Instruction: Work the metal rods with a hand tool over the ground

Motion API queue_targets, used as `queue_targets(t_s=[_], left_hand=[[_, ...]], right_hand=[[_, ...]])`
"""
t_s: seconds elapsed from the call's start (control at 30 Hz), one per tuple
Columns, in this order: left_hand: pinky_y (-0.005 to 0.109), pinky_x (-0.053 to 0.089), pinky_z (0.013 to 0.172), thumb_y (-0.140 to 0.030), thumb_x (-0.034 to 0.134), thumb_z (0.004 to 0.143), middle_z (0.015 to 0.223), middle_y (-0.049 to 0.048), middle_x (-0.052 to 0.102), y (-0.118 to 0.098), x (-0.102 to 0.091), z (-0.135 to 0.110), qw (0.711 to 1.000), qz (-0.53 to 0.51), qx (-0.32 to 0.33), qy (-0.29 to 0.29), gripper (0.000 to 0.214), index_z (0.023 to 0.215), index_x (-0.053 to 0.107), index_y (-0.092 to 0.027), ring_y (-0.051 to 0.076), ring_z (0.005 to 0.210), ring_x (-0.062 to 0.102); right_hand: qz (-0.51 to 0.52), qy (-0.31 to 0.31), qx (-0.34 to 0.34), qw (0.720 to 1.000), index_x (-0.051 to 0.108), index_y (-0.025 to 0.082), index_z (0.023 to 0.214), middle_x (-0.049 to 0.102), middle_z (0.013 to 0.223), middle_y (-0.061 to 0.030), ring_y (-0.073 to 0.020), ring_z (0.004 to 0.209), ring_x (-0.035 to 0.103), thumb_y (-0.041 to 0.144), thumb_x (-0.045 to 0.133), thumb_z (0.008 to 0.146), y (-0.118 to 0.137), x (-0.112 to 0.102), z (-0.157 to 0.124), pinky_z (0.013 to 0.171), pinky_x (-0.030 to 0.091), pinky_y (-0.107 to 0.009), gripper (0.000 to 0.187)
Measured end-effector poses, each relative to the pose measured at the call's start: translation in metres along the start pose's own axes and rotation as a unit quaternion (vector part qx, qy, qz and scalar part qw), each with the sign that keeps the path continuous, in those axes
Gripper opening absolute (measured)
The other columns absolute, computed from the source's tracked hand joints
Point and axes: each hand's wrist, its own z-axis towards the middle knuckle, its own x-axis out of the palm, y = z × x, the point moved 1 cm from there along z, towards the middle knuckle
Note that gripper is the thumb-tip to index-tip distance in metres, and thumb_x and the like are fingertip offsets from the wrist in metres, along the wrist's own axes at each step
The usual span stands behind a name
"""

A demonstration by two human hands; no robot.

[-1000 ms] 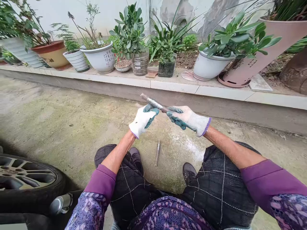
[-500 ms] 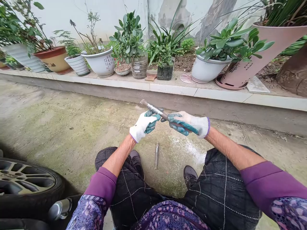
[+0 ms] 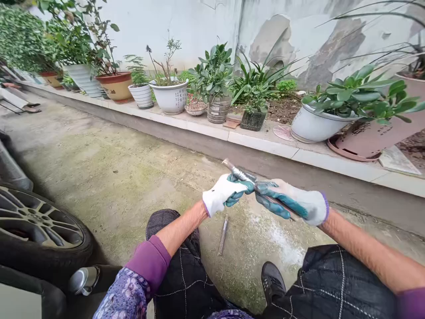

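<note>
Nearby, a second rod (image 3: 222, 235) lies on the concrete between the feet — nothing blocks it. Both hands, left (image 3: 223, 198) and right (image 3: 292, 204), grip the metal rod (image 3: 244, 177), angled far-left to near-right.

Setting: outdoor yard of a home, used partly for parking. Ground is a bare concrete floor (image 3: 109, 177), stained and mossy green in patches. A raised tiled ledge (image 3: 252, 144) runs along the foot of a weathered, peeling white wall (image 3: 186, 26). On the ledge, a row of potted plants: a white inscribed pot (image 3: 171, 98), a terracotta pot (image 3: 114, 86) left of it, a metal pot (image 3: 217, 110) right of it. A car wheel (image 3: 36, 226) stands well apart from the ledge, across the floor.
</note>
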Motion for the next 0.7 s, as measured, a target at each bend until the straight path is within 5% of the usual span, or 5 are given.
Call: queue_targets(t_s=[0.13, 0.33, 0.53, 0.6, 0.7], left_hand=[[0.02, 0.018, 0.031, -0.037, 0.076, 0.067, 0.046, -0.0096, 0.04, -0.003, 0.004, 0.015, 0.996, -0.02, 0.012, -0.09, 0.028, 0.077, 0.057, -0.019, 0.003, 0.032, 0.026], [0.02, 0.019, 0.031, -0.043, 0.078, 0.065, 0.046, -0.0101, 0.039, -0.001, 0.004, 0.05, 0.986, -0.079, 0.016, -0.149, 0.035, 0.072, 0.053, -0.02, 0.003, 0.033, 0.026], [0.02, 0.019, 0.032, -0.04, 0.076, 0.069, 0.048, -0.0079, 0.044, -0.022, 0.004, 0.035, 0.999, -0.024, 0.02, -0.027, 0.03, 0.072, 0.056, -0.018, 0.003, 0.033, 0.028], [0.02, 0.02, 0.032, -0.039, 0.075, 0.07, 0.049, -0.0072, 0.046, -0.024, 0.007, 0.032, 1.0, -0.013, 0.014, -0.017, 0.027, 0.074, 0.059, -0.017, 0.003, 0.034, 0.03], [0.02, 0.02, 0.033, -0.039, 0.076, 0.07, 0.049, -0.0078, 0.044, -0.011, 0.015, 0.037, 0.997, -0.031, -0.006, -0.067, 0.027, 0.075, 0.059, -0.018, 0.003, 0.034, 0.028]], right_hand=[[-0.102, -0.092, -0.021, 0.99, 0.061, 0.017, 0.078, 0.062, 0.065, -0.0032, -0.0131, 0.048, 0.054, 0.052, 0.061, 0.078, 0.003, -0.015, 0.018, 0.043, 0.046, -0.026, 0.035], [-0.348, -0.275, -0.137, 0.886, 0.066, 0.023, 0.1, 0.07, 0.104, -0.009, -0.0259, 0.093, 0.065, 0.037, 0.056, 0.075, -0.021, -0.038, 0.054, 0.081, 0.052, -0.038, 0.03], [-0.043, -0.129, 0.029, 0.99, 0.05, 0.025, 0.075, 0.045, 0.055, 0.0033, -0.0114, 0.041, 0.035, 0.059, 0.057, 0.079, 0.007, -0.017, 0.009, 0.035, 0.029, -0.025, 0.035], [0.012, -0.077, 0.043, 0.996, 0.042, 0.025, 0.065, 0.036, 0.05, 0.0048, -0.0101, 0.039, 0.027, 0.066, 0.056, 0.077, 0.015, -0.011, -0.001, 0.033, 0.024, -0.024, 0.045], [-0.045, -0.131, 0.028, 0.99, 0.051, 0.024, 0.071, 0.05, 0.057, 0.0, -0.0126, 0.044, 0.039, 0.061, 0.063, 0.072, 0.007, -0.018, 0.004, 0.036, 0.035, -0.027, 0.038]])
